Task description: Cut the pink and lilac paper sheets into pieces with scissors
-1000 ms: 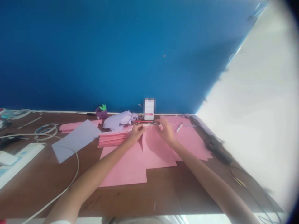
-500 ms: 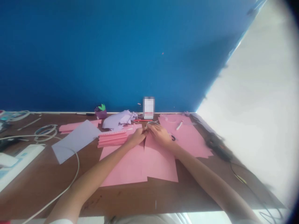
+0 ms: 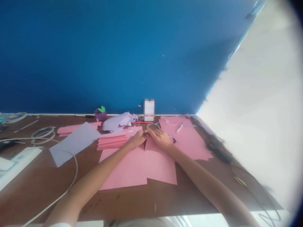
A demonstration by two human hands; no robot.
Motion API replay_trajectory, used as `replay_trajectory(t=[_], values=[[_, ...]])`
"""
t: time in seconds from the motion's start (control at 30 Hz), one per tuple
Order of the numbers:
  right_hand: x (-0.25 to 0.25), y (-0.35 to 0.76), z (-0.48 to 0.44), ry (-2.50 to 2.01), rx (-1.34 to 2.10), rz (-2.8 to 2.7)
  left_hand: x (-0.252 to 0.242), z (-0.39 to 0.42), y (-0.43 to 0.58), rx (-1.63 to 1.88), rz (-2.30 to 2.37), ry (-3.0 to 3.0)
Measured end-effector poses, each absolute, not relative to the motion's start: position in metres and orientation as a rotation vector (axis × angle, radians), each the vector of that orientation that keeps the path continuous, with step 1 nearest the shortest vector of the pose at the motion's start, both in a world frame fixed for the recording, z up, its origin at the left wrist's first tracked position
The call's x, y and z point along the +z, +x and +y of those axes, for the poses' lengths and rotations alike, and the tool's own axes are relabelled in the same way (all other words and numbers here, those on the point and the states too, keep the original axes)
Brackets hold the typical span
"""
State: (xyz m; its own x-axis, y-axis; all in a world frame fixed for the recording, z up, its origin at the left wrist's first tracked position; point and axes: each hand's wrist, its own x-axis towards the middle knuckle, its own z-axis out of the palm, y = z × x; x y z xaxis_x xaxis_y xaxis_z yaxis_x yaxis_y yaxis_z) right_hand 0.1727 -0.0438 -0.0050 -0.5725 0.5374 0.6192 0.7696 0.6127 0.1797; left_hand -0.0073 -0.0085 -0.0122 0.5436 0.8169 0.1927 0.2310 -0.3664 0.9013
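My left hand (image 3: 138,139) and my right hand (image 3: 159,138) lie close together, fingertips meeting on large pink paper sheets (image 3: 137,167). Whether they pinch something there is too small to tell. A dark slit in the paper runs down just below the fingertips. Just beyond my right hand sits a ring that looks like a roll of clear tape (image 3: 152,126). Black-handled scissors (image 3: 174,140) lie by that hand's outer side, partly hidden. To the left of my left hand rests a stack of pleated pink paper (image 3: 112,141).
A lilac sheet (image 3: 73,143) and crumpled lilac paper (image 3: 117,122) lie on the brown table (image 3: 132,198). Beyond stand a purple pot (image 3: 100,115) and a blurred white card (image 3: 149,110). A pen (image 3: 180,127) lies on pink paper. A white cable (image 3: 71,173) curves at left, a dark cable at right.
My hands have drawn together and moved down onto the sheet. The pink flap raised a second ago now lies flat. The tape-like ring and scissors have come into plain view.
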Motion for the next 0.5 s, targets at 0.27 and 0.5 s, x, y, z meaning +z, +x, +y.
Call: replay_trajectory(t=[0.27,0.5], values=[[-0.0114,0.1702,-0.0423,-1.063,-0.55,-2.302,-0.0107,-0.0103,-0.0073,0.844,0.885,1.943],[-0.0058,0.1711,-0.0469,-1.115,-0.504,-2.25,-0.0141,-0.0086,-0.0063,0.959,0.936,1.833]])
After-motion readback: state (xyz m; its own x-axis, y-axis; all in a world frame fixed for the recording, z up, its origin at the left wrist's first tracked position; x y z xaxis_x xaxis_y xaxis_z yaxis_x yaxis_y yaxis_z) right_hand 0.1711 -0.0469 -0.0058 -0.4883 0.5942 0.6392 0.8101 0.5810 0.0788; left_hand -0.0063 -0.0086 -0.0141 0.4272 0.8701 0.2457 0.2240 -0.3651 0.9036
